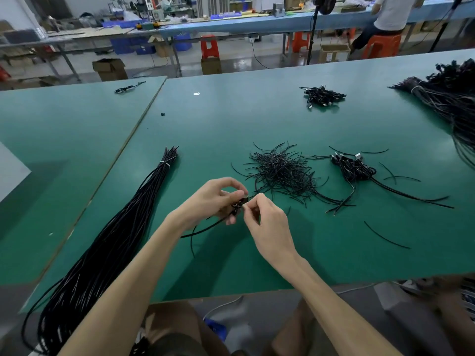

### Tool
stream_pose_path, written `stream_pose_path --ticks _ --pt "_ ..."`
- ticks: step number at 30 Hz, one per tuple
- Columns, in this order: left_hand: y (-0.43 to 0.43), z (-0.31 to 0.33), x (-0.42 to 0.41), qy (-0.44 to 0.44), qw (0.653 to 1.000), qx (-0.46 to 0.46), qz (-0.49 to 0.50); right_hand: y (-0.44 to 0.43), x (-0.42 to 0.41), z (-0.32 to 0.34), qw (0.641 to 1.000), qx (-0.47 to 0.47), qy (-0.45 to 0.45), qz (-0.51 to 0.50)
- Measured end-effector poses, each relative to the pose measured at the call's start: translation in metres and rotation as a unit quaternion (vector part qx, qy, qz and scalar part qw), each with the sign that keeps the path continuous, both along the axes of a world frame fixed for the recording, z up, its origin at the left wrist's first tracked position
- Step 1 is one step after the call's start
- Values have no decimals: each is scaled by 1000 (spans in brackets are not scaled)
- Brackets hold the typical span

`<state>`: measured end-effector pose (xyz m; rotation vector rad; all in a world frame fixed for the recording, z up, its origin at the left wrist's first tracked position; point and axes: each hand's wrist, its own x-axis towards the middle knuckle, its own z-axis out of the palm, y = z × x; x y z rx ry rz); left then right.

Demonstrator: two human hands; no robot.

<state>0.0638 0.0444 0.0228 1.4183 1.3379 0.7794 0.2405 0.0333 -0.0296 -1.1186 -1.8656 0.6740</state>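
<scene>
Mid-job, I judge: my left hand (213, 199) grips a small coiled black cable (237, 206) above the green tabletop (231, 124), my right hand (270, 224) pinches its middle to bind it; few tied black coils (354, 168) lie right, big strapped bundle of long black cables (115, 227) left looks undone.

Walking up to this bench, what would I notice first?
At the middle of the green table, the left hand grips a small coiled black cable and the right hand pinches it. Beyond lies a tangled pile of short black ties; a long cable bundle stretches along the left.
</scene>
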Motion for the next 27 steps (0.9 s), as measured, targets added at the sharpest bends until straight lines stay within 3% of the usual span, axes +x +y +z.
stream_pose_path --ticks 3,6,13,17,23,27 --pt "-8 -4 -7 -24 998 1 -58 2 2 1 999 -39 31 -11" --pt "-12 -6 -12 38 994 39 -91 3 2 1 997 -53 55 -25" --pt "-13 -8 -9 166 981 97 -27 1 2 3 998 -44 38 -19" --pt "-18 -6 -3 113 990 82 6 -3 1 4 1000 -2 -19 -6" --pt "-18 -1 4 31 996 -26 84 -13 -1 11 991 93 -96 5" --pt "-27 -2 0 8 997 46 55 -8 0 9 999 17 -39 6"
